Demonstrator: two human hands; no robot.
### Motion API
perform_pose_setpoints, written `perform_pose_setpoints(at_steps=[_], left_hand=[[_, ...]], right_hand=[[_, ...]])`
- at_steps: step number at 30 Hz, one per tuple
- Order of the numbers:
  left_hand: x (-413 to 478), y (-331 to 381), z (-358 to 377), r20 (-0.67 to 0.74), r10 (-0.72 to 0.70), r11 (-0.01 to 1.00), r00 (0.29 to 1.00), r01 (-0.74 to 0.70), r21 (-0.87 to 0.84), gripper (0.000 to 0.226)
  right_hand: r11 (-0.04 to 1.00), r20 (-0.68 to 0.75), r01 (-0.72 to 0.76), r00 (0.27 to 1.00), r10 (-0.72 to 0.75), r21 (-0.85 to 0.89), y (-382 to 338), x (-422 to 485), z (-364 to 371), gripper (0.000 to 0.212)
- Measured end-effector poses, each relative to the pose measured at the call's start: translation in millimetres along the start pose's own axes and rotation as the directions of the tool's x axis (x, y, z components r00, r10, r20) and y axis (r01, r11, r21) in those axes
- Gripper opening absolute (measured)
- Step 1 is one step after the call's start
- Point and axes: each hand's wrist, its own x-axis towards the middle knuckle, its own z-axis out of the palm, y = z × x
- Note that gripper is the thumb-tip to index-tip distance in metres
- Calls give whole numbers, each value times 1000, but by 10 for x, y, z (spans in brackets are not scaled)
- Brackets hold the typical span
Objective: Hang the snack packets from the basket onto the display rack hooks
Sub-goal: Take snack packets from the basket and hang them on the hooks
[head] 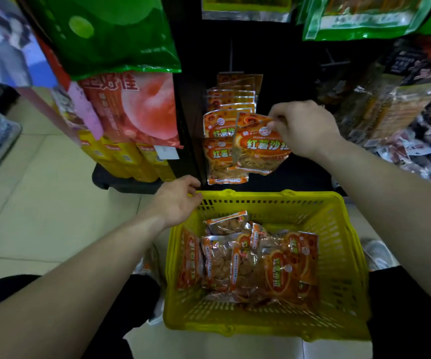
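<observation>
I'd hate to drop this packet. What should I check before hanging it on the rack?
1. Right hand pinching the orange foil snack packet at its top: ok.
2. Packet's hole lined up with hook: cannot tell, fingers cover it.
3. Hook tip free: cannot tell, hidden behind the hung orange packets.
4. Left hand steadying the yellow plastic basket: cannot tell; fingertips only meet its rim.
5. Spare packets waiting in basket: ok.
</observation>
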Motion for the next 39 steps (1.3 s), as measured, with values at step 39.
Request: perform_pose_setpoints(at_steps=[39], left_hand=[[1475,144,990,262,-58,991,963,87,-99,44]], right_hand=[[997,252,-44,967,26,66,-27,760,1376,34]])
